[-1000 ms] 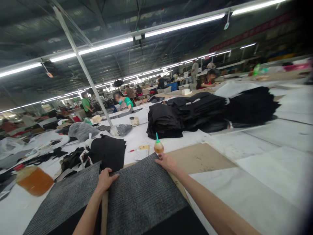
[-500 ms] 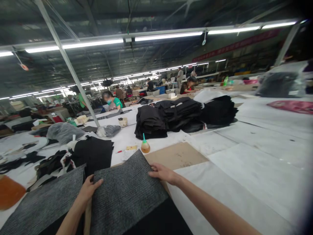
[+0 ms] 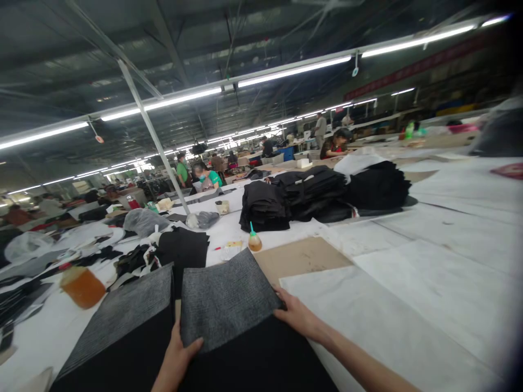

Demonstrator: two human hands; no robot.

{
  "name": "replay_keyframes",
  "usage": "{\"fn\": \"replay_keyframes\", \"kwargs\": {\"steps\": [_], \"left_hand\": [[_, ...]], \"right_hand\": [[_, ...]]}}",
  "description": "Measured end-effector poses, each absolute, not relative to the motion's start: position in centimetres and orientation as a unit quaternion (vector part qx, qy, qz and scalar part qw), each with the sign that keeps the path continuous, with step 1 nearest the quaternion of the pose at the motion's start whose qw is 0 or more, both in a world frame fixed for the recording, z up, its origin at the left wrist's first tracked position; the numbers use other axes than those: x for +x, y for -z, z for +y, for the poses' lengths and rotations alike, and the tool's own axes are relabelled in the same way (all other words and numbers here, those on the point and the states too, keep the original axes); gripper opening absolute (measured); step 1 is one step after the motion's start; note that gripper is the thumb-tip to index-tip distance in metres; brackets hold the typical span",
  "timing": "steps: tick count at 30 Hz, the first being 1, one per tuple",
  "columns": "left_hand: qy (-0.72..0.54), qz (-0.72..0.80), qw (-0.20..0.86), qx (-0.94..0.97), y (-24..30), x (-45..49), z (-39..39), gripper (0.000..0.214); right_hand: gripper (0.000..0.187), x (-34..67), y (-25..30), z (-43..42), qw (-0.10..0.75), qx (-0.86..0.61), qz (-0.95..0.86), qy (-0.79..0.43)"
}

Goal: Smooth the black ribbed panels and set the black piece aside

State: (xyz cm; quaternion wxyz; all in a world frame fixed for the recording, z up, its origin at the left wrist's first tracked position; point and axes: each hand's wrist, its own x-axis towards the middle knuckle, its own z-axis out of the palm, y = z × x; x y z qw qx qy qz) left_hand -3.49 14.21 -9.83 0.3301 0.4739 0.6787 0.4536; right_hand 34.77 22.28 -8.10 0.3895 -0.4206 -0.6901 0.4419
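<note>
Bottle (image 3: 254,243) stands behind mat (image 3: 227,296), seemingly on cardboard (image 3: 300,258).

Bright tube lights (image 3: 294,71) glare above me; my view bends and blurs at the edges, dark at the right corner.

Two hands, a left hand (image 3: 176,356) and a right hand (image 3: 297,316), hold one grey cloth (image 3: 227,296). Another grey cloth (image 3: 122,313) lies beside it. One small bottle (image 3: 254,240) stands behind.
</note>
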Motion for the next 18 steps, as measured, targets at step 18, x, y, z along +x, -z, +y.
{"fn": "replay_keyframes", "kwargs": {"steps": [18], "left_hand": [[-0.504, 0.63, 0.507, 0.304, 7.8, 1.4, 1.7, 0.079]], "right_hand": [[0.051, 38.6, 10.7, 7.5, 0.364, -0.514, -0.765, -0.135]]}}
